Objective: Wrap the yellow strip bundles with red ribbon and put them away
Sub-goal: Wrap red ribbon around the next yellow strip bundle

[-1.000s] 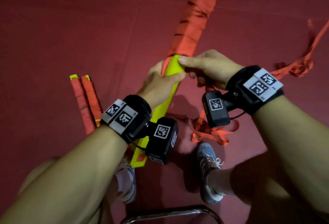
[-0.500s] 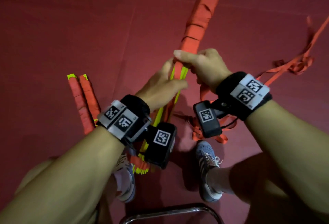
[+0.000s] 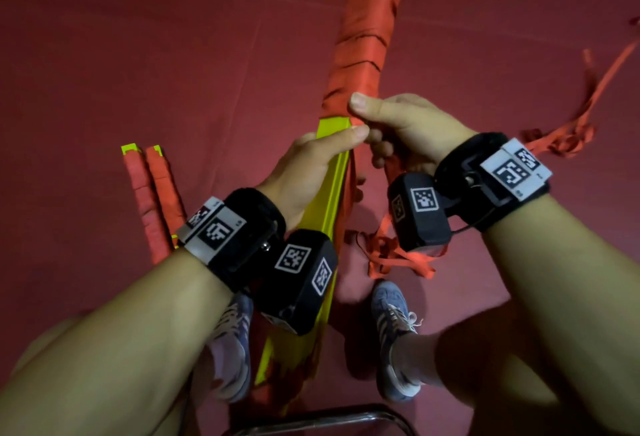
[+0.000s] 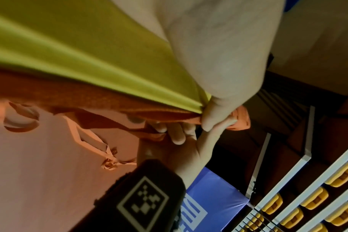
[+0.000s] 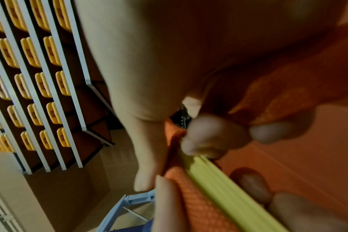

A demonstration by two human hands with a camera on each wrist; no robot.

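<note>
— How far along is it?

— Partway through this one, I'd say. Start at the feet: two shoes (image 3: 394, 331), with a loose heap of ribbon (image 3: 391, 257) on the floor (image 3: 104, 55) by the right one. Above that, the left hand (image 3: 304, 172) is clenched round the bare yellow of the bundle (image 3: 327, 214). The right hand (image 3: 412, 127) pinches the ribbon at the edge of the winding, thumb on top and fingers curled under.

— And where is the bundle itself?

— Held up off the floor, slanting away between the knees. The near stretch is mostly bare yellow, with some red at the low end. Past the hands it's red right out of sight.

— So what's left?

— Cover that near stretch, fasten off, then put everything away. Nothing looks stored yet: two finished bundles (image 3: 143, 200) lie side by side on the floor to the left, yellow tips showing.

— The count?

— Three bundles: one in hand, two down. The ribbon is too tangled to count. I can't tell whether the heap and the tail trailing off far right are one length or several.
</note>
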